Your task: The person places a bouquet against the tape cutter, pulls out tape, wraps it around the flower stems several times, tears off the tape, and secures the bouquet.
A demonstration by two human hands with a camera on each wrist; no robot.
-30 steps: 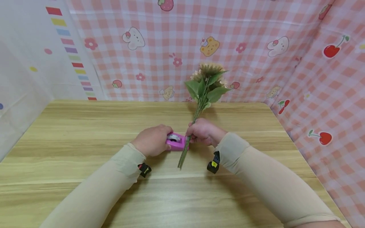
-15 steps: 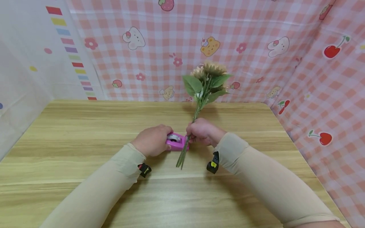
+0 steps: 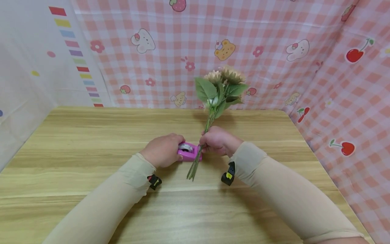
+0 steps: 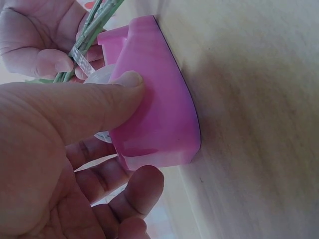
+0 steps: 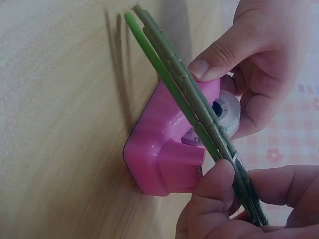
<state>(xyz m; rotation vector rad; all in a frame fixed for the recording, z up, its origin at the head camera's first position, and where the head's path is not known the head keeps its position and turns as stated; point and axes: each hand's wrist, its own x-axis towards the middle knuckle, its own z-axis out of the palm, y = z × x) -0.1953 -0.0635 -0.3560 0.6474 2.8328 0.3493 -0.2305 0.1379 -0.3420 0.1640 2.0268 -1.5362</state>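
My left hand (image 3: pixel 164 150) grips a pink tape dispenser (image 3: pixel 190 156) on the table, its thumb (image 4: pixel 112 102) against one side wall. A roll of clear tape (image 5: pixel 228 113) sits inside the dispenser. With thumb and fingers, my right hand (image 3: pixel 220 140) pinches a small bunch of artificial flowers (image 3: pixel 230 75) by the green stems (image 5: pixel 184 89). The pale blooms and green leaves (image 3: pixel 205 88) point up and away, and the stem ends hang toward me beside the dispenser. In the left wrist view a strip of tape (image 4: pixel 82 61) stretches from the roll to the stems.
The wood-grain table (image 3: pixel 91 145) spreads around both hands. A pink checked cloth (image 3: pixel 170 57) hangs behind it, and another printed cloth (image 3: pixel 344 112) stands along the right side. Black straps with small devices (image 3: pixel 228 174) sit at both wrists.
The bunch has turned in my right hand: its leaves and blooms show from another side, and the stem ends have fanned and shifted slightly left. My left hand and the dispenser stay put.
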